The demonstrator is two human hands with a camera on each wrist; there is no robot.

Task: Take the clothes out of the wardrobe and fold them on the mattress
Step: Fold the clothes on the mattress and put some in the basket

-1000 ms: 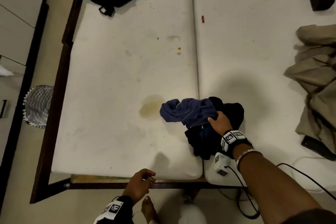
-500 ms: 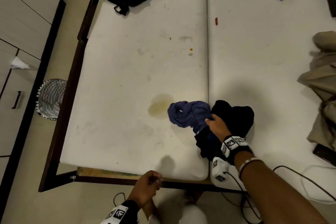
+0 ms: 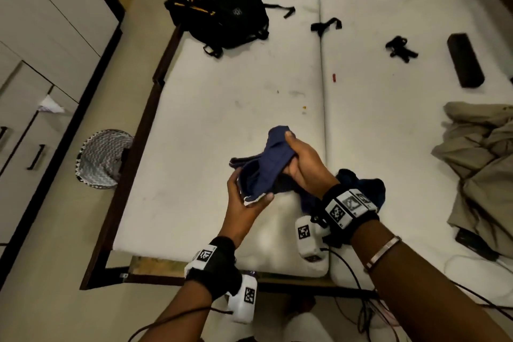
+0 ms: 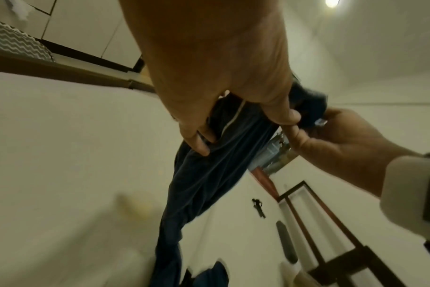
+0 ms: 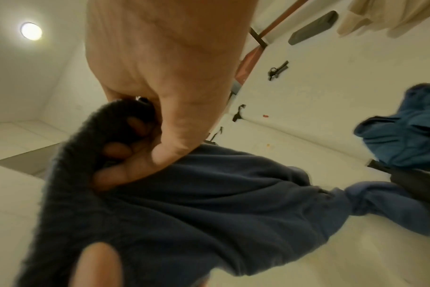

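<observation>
A navy blue garment [image 3: 263, 166] hangs bunched above the white mattress [image 3: 222, 119], held by both hands. My right hand [image 3: 301, 159] grips its upper part, fingers curled round the cloth [image 5: 209, 194]. My left hand [image 3: 244, 203] pinches the lower hem between thumb and fingers; in the left wrist view the garment [image 4: 209, 170] trails down from that left hand [image 4: 233, 120] to the mattress. A small heap of dark and teal clothes [image 3: 363, 186] lies on the mattress just behind my right wrist, and the teal clothes [image 5: 405, 128] show in the right wrist view.
A beige crumpled sheet [image 3: 477, 169] covers the right side. A black backpack [image 3: 219, 16], black straps [image 3: 326, 26], a black clip [image 3: 401, 48] and a dark case [image 3: 465, 60] lie at the far end. Wardrobe doors [image 3: 41, 50] and a zigzag basket [image 3: 101, 158] stand left of the bed frame [image 3: 133, 147].
My right hand has lifted the navy garment off the heap. The left hand came up from the bed's edge and took hold of its hem. The head view tilted up.
</observation>
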